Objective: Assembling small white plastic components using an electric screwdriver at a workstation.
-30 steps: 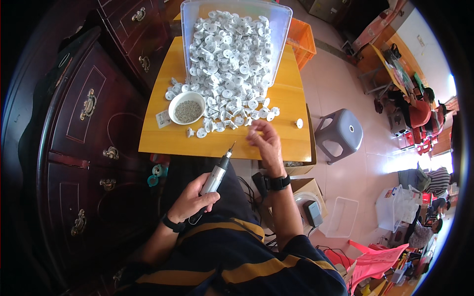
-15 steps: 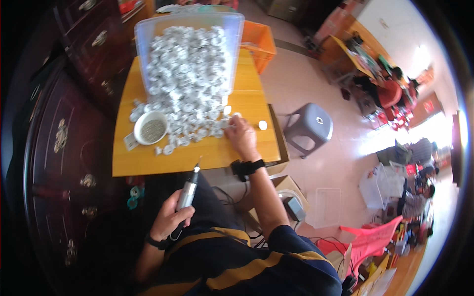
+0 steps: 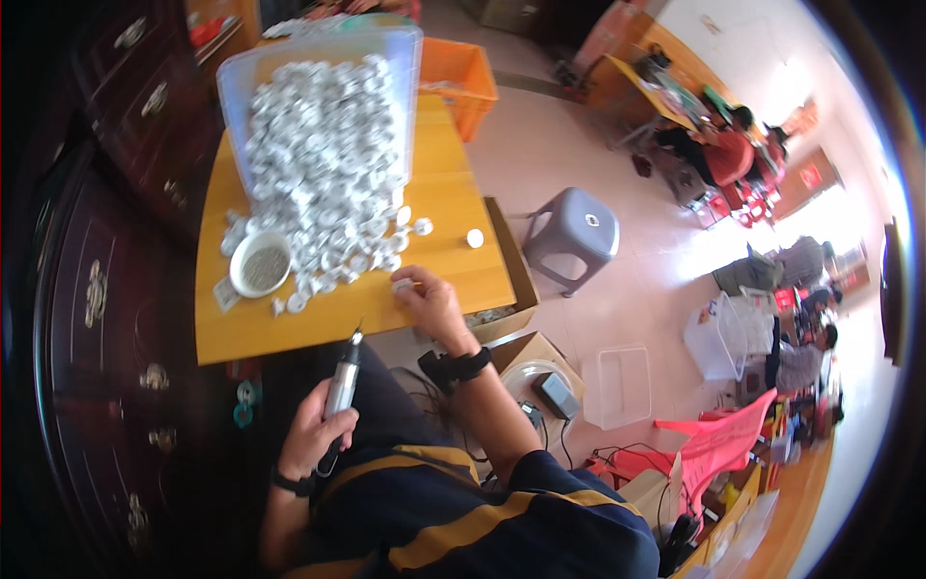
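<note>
My left hand point(image 3: 313, 429) is wrapped round a silver and black electric screwdriver point(image 3: 341, 384), its thin bit pointing up toward the table's near edge. Over the front of the yellow table point(image 3: 260, 333), my right hand point(image 3: 431, 307) pinches a small white round plastic part point(image 3: 402, 285). Many similar white parts point(image 3: 323, 145) spill out of a tilted clear bin point(image 3: 410, 106) onto the tabletop. Left of the pile, a white bowl point(image 3: 238, 259) holds tiny metal screws point(image 3: 264, 267). One white part point(image 3: 475, 238) lies apart on the right of the table.
Dark drawers point(image 3: 92, 289) stand close on my left. An orange crate point(image 3: 463, 82) is behind the table, and a grey stool point(image 3: 577, 232) stands to the right. Near my right elbow are a cardboard box point(image 3: 526, 352) and a pink chair point(image 3: 719, 439). Other people sit farther right.
My right hand has drawn back from the pile toward the table's near edge with a white part in its fingers. The left hand still holds the screwdriver. The whole view has shifted slightly.
</note>
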Available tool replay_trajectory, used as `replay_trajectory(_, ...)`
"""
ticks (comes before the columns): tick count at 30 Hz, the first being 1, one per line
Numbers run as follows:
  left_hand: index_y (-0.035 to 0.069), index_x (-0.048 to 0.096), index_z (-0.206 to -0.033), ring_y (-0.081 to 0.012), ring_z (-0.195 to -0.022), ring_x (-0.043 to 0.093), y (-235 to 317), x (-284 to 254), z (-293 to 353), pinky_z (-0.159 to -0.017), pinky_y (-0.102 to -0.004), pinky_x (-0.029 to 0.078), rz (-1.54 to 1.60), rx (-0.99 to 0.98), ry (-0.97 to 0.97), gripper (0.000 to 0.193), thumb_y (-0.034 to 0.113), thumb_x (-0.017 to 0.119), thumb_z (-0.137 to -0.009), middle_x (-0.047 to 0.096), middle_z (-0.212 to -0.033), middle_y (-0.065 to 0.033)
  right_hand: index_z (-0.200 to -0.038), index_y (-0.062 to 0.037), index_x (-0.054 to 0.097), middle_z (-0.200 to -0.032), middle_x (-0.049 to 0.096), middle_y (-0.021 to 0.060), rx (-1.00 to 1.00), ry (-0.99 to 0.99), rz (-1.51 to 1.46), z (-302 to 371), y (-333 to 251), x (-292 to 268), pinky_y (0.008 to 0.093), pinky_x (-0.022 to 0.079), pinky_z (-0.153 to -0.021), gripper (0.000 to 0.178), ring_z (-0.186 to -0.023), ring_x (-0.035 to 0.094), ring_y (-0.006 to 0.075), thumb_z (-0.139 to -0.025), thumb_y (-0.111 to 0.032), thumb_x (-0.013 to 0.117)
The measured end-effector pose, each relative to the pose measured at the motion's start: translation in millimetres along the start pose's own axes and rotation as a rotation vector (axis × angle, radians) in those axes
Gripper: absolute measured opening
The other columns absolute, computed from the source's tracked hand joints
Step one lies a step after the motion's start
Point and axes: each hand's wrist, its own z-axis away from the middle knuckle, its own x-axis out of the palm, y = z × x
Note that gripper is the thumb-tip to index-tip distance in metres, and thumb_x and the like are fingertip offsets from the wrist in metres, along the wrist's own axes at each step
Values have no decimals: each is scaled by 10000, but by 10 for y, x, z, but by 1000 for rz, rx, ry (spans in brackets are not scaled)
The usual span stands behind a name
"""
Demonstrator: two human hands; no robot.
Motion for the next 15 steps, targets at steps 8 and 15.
replay_trajectory(8,-5,464,-1326,-68,-609,542,3,48,-133,-552,-219,473,-21,-16,-3,476,146,683,-932,554,-840,-10,-1117,-26,710,-778,616,-61,21,-63,-154,61,69,109,198,459,-635,237,-707,543,19,-880,-32,706)
replay_trajectory(15,1,460,-1321,-67,-625,533,-62,-5,-160,-568,-214,479,-13,-3,-36,475,191,687,-950,544,-847,-12,-1122,-14,713,-884,704,-21,30,-103,-186,102,30,242,188,485,-697,234,-792,605,23,-890,-47,712)
